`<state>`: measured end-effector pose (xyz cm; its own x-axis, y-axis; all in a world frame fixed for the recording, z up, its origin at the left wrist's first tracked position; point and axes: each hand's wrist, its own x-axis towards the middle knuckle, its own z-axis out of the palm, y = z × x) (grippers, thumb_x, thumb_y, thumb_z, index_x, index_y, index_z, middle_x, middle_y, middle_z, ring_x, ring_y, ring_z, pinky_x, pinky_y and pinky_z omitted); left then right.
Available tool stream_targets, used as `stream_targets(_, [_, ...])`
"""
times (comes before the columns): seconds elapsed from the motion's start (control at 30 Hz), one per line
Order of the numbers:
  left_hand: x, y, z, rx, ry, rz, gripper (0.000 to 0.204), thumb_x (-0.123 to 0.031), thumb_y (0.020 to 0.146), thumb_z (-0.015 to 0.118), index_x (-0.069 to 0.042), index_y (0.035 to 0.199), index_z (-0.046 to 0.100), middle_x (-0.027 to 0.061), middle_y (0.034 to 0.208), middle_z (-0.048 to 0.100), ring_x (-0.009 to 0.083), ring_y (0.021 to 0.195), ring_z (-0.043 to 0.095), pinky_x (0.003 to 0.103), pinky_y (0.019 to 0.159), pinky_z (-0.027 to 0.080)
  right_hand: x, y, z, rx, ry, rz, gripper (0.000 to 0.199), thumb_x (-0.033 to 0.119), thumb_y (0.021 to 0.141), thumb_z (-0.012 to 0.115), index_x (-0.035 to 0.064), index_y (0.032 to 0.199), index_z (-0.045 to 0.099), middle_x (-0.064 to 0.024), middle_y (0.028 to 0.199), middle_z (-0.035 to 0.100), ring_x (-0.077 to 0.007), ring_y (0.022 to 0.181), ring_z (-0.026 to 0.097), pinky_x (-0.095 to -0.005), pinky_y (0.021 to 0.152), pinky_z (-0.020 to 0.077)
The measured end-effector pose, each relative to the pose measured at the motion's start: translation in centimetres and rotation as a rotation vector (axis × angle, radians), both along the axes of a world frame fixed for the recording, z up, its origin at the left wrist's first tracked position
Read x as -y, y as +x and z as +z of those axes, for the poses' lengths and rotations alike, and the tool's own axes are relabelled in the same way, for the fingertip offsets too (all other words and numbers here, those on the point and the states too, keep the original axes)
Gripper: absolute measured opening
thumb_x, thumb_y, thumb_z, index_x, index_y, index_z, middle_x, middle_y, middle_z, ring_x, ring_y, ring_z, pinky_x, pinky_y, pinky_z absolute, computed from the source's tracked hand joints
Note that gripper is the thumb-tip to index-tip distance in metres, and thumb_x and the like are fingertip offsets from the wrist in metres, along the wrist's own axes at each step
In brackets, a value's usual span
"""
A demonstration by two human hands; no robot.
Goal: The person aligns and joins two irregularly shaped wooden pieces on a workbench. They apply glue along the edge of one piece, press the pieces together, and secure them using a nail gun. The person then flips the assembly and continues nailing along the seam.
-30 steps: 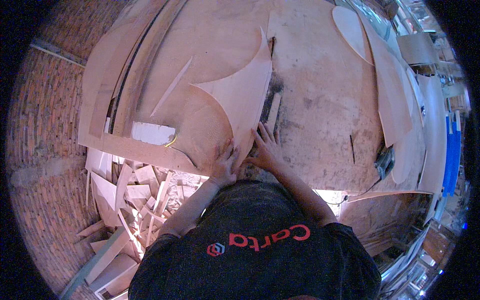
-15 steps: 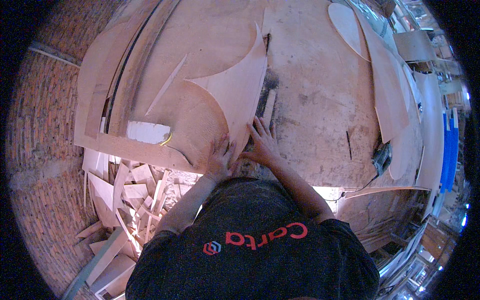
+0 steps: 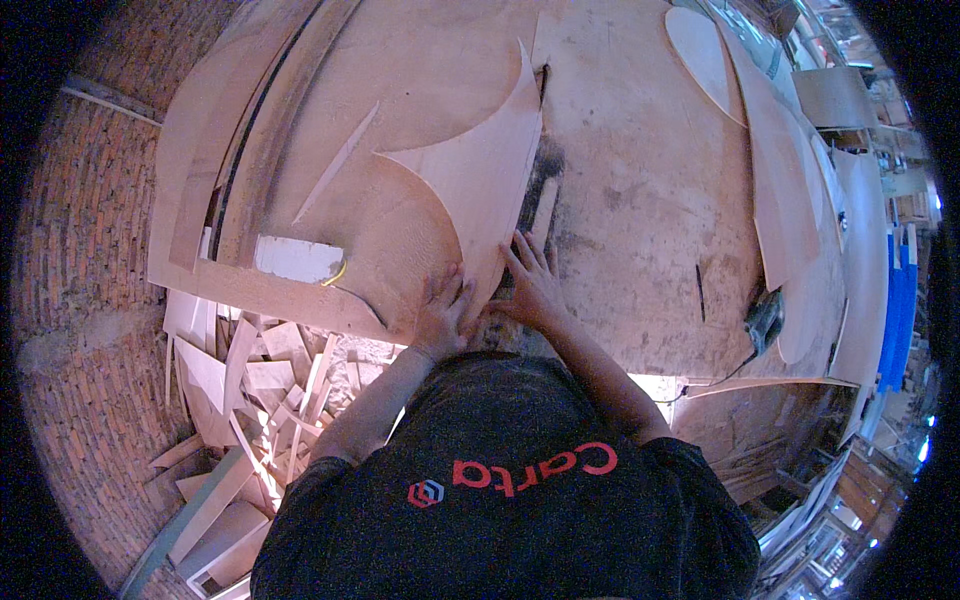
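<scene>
A thin plywood piece (image 3: 478, 185) with two deep concave edges and a pointed far tip lies on the wooden worktable (image 3: 620, 180). Its near end narrows between my hands. My left hand (image 3: 443, 312) rests flat over the left side of that end, fingers spread. Along the opposite edge lies my right hand (image 3: 532, 285), fingers apart and pointing away from me, its thumb toward the left hand. Just right of the plywood piece runs a dark-stained slot with a pale strip (image 3: 544, 207) in it. What lies under my palms is hidden.
A sliver of wood (image 3: 338, 165) and a white block (image 3: 298, 259) lie at left on the sawdust. Curved panels (image 3: 775, 190) and a dark corded power tool (image 3: 764, 322) are on the right. Offcuts (image 3: 285, 365) heap below the table's left edge, beside a brick wall (image 3: 85, 220).
The view has shifted slightly. Both hands stay at the near end of the plywood piece, with little visible change in their pose.
</scene>
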<state>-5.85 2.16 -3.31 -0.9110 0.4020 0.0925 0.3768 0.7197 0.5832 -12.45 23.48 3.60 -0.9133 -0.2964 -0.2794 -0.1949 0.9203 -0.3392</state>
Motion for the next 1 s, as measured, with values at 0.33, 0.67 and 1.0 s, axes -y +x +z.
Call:
stream_targets(0.33, [-0.5,-0.4,0.1,-0.02,0.075,0.023,0.066,-0.036,0.084,0.066,0.0,0.138,0.054,0.0246,0.151,0.04,0.0401,0.146,0.03,0.064,0.118,0.003,-0.4,-0.2,-0.4,-0.013,-0.038,-0.011,0.112,0.062,0.063,0.082,0.0124,0.152,0.036,-0.0145,0.162,0.022,-0.0339,0.151,0.016,-0.062,0.119,0.0105])
stream_targets(0.67, [-0.6,-0.5,0.3,-0.018,0.08,0.024,0.065,-0.035,0.082,0.066,-0.002,0.137,0.056,0.0258,0.15,0.042,0.041,0.145,0.032,0.068,0.116,0.004,-0.6,-0.1,-1.3,-0.033,-0.018,0.023,0.107,0.064,0.068,0.076,0.0154,0.154,0.035,-0.0149,0.163,0.022,-0.0356,0.151,0.018,-0.0642,0.118,0.0101])
stream_targets(1.0, [-0.4,-0.3,0.1,-0.029,0.034,0.017,0.065,-0.045,0.087,0.063,-0.003,0.136,0.056,0.0193,0.153,0.04,0.0322,0.149,0.027,0.06,0.12,0.005,-0.2,-0.3,-0.5,-0.027,0.021,0.063,0.12,0.066,0.059,0.083,0.0116,0.154,0.033,-0.0177,0.163,0.019,-0.0384,0.15,0.018,-0.0642,0.116,0.0148])
